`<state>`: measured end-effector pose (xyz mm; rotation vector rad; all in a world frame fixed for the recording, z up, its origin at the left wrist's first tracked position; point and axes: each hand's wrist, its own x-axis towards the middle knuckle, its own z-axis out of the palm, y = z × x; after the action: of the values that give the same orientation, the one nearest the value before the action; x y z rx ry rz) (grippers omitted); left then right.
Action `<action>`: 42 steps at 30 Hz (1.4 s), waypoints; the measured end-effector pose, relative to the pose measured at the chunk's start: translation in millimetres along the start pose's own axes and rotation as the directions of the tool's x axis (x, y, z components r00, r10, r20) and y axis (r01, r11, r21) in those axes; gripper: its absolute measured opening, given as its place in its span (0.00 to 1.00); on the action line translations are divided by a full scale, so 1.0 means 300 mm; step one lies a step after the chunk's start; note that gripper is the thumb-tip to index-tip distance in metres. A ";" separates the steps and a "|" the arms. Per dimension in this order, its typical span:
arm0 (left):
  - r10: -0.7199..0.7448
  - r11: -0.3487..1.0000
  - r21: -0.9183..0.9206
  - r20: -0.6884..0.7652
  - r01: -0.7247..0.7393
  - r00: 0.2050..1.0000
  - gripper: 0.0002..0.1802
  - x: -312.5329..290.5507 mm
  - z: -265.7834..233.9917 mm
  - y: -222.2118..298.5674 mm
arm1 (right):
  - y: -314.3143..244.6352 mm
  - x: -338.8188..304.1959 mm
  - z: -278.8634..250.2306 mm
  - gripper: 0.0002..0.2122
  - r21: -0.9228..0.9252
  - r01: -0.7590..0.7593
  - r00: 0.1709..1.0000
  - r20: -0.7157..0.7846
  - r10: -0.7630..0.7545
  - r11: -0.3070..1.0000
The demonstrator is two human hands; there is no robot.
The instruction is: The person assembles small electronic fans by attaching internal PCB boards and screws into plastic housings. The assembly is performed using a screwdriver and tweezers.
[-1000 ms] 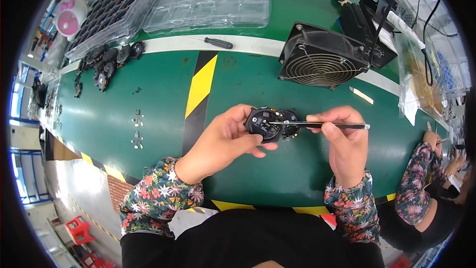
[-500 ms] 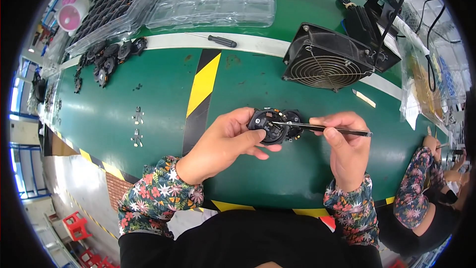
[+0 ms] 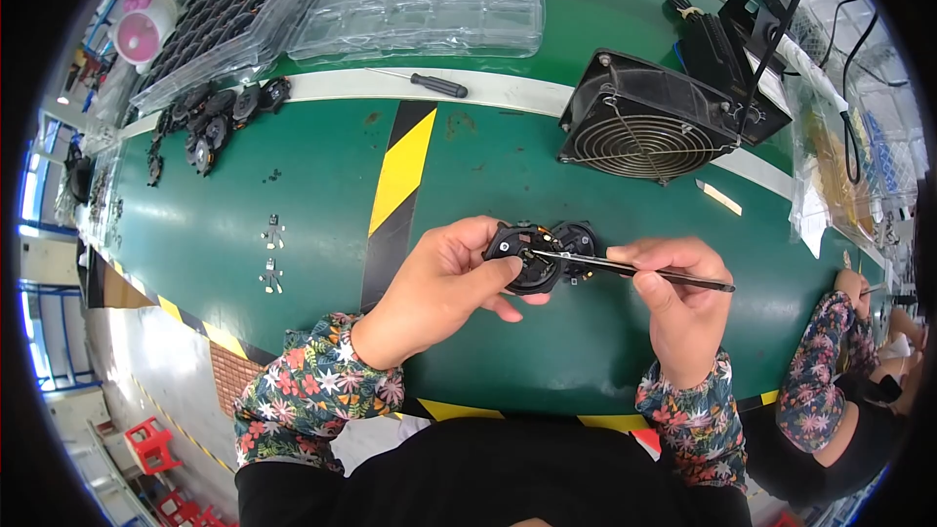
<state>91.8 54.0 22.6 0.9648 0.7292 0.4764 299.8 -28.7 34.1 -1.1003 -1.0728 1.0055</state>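
Observation:
My left hand [image 3: 444, 273] grips a round black housing [image 3: 532, 275] with small electronic parts inside, its thumb resting on the near left side. Between the thumb and fingers of my right hand [image 3: 683, 283] is a pair of dark tweezers [image 3: 644, 271]. Their tips reach into the open face of the held housing; what they touch there is too small to make out. Just behind and to the right of it is a second round black part [image 3: 578, 238], partly covered. Two small black pieces with light tips, one of them this connector-like piece [image 3: 271, 276], lie on the green table at left.
A black fan [image 3: 644, 127] stands at the back right, with a pale-handled blade [image 3: 719, 197] beside it. A screwdriver [image 3: 439, 85] lies on the white strip. At back left are several black round parts [image 3: 210, 122] and clear plastic trays [image 3: 420, 0]. A co-worker's sleeve [image 3: 815, 371] shows at right.
The held housing and tweezers have shifted slightly down, and the tweezer tips have moved a little left within the housing. Both hands keep their grip.

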 end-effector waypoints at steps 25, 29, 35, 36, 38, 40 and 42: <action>-0.014 1.000 -0.006 -0.052 0.014 0.999 0.10 0.003 -0.002 0.006 | 0.006 0.000 0.000 0.03 -0.169 0.198 0.978 0.092 -0.185 0.965; 0.005 1.000 0.013 -0.051 -0.005 0.999 0.10 0.001 -0.004 0.005 | 0.001 0.000 0.004 0.03 -0.177 0.191 0.980 0.095 -0.177 0.965; 0.007 1.000 -0.016 -0.039 -0.008 0.999 0.13 -0.003 -0.004 0.007 | 0.000 -0.005 0.002 0.03 -0.179 0.173 0.984 0.080 -0.161 0.969; 0.017 1.000 -0.002 -0.030 -0.017 0.999 0.14 -0.003 -0.003 0.008 | 0.001 -0.006 0.001 0.03 -0.180 0.173 0.984 0.080 -0.161 0.968; 0.027 1.000 0.012 -0.019 -0.027 0.999 0.15 -0.002 -0.001 0.007 | 0.005 -0.009 0.000 0.04 -0.099 0.121 0.992 0.053 -0.116 0.988; 0.038 0.999 0.021 -0.029 -0.038 0.999 0.15 -0.003 0.001 0.009 | 0.009 -0.010 0.000 0.04 -0.070 0.114 0.993 0.040 -0.112 0.991; 0.042 0.999 0.024 -0.027 -0.041 0.999 0.16 -0.003 0.000 0.012 | 0.008 -0.009 0.000 0.04 -0.039 0.107 0.994 0.027 -0.106 0.994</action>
<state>91.1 55.1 26.0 0.9979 0.7424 0.5196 299.3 -30.9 31.2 -1.0544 -1.1639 0.9188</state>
